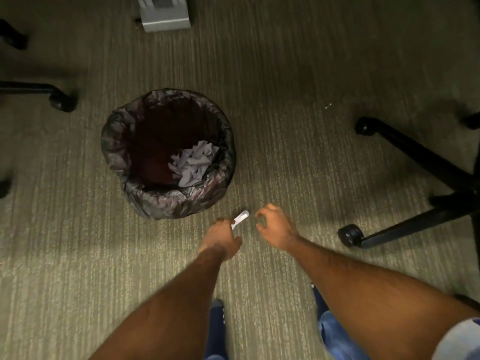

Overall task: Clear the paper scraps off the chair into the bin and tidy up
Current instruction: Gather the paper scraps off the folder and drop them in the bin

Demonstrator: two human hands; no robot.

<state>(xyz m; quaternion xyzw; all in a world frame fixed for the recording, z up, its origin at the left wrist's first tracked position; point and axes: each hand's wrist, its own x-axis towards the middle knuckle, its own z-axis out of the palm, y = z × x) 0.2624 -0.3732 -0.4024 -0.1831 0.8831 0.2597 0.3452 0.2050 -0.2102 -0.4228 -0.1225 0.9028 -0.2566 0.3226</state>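
A round bin (122,131) lined with a dark plastic bag stands on the carpet, holding a heap of crumpled white paper scraps (193,162) at its right side. Just below and right of the bin, my left hand (223,236) pinches a small white paper strip (241,219) that sticks up toward the bin's rim. My right hand (275,227) hovers beside it, fingers loosely curled and holding nothing. The chair seat is out of view.
Black chair legs with castors (350,235) spread at the right, and more castors (62,101) stand at the left. A grey box-like base (166,18) sits at the top. My feet in dark socks (217,326) stand at the bottom.
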